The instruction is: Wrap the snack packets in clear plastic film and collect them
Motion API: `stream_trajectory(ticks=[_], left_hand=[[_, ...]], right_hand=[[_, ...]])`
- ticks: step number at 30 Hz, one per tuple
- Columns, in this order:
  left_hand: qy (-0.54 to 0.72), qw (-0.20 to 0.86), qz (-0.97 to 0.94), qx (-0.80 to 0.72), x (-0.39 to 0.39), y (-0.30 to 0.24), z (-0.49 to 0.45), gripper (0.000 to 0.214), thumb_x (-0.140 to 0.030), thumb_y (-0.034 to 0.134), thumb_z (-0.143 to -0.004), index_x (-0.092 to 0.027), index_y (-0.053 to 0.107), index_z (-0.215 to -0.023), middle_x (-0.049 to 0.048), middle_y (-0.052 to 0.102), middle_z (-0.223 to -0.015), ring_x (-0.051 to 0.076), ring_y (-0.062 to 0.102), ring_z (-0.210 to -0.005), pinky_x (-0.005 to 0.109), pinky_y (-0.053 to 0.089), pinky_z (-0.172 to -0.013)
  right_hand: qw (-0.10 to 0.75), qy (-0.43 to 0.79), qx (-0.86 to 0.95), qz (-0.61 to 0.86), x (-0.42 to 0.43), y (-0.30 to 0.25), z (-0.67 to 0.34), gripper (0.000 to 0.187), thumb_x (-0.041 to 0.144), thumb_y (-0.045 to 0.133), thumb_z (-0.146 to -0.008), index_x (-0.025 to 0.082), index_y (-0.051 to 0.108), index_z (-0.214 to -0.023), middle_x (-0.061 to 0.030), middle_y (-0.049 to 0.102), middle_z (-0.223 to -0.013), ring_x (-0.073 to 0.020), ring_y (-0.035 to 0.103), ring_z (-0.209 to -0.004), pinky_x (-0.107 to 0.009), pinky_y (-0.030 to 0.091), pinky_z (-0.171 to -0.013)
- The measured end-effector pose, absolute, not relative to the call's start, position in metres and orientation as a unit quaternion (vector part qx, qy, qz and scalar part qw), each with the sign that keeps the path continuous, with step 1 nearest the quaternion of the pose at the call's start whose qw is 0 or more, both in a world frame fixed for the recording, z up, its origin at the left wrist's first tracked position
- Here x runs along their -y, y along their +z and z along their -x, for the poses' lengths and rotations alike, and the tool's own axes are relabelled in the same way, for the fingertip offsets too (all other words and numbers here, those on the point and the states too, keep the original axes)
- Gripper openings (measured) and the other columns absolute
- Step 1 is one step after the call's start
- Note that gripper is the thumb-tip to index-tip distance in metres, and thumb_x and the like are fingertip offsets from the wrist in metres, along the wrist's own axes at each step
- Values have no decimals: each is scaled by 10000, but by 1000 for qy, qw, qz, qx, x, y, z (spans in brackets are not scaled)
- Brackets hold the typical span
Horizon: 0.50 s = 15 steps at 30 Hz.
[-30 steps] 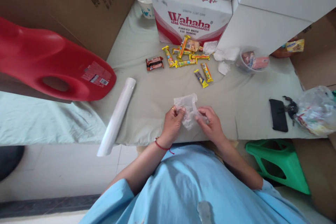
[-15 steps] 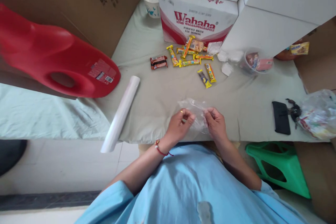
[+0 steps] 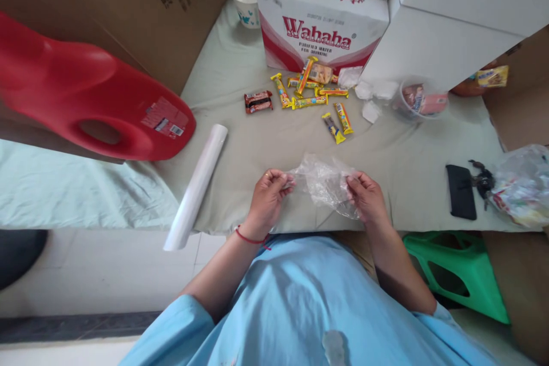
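Observation:
A thin clear plastic bag is stretched between my two hands just above the cloth-covered table. My left hand pinches its left edge, fingers curled. My right hand pinches the right edge. The bag looks crumpled and partly spread. A roll of clear bags lies to the left of my left hand, hanging over the table's front edge. Several yellow snack bars and a brown wrapped snack lie further back.
A red plastic stool lies on its side at left. A Wahaha box and white boxes stand behind. A plastic tub, black wallet, keys and full plastic bag sit right. A green stool is below.
My hands have moved apart, the left one going left and the right one right. The plastic bag between them has been pulled wider.

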<state>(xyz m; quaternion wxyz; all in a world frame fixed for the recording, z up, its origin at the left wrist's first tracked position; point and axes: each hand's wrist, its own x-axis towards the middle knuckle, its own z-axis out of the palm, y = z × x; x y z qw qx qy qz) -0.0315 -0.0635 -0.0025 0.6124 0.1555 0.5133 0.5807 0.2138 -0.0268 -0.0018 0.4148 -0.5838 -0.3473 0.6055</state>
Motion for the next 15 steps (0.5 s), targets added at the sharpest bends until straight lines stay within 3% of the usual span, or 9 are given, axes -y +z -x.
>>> stream_trajectory(ticks=[5,10,15], left_hand=[[604,585,-118,-528,64,-7,45,393,-372,889,-703,-213,563,-855,-46,640,-741,79,607,-650,194,480,-622],[604,546,-137,-564,63,-12,48,337,-326,857,-688,-212,576,-835,-67,574,-685,65,520,-575,186,419,-551],[613,535,-176,-554,65,-9,44,320,-329,874,-693,-219,603,-823,-50,596,-731,88,547,-666,203,441,-629]], right_hand=[[420,557,380,608,20,-11,-241,415,522,835,-748,219,666,-977,40,621,-718,-105,506,-535,-227,391,-462],[474,337,497,645,24,-9,-264,336,494,757,-874,212,698,-1048,-43,701,-951,-167,619,-796,-301,521,-700],[430,246,644,583,34,3,-252,237,465,679,-981,252,728,-1070,-67,682,-1023,-219,630,-907,-384,545,-840]])
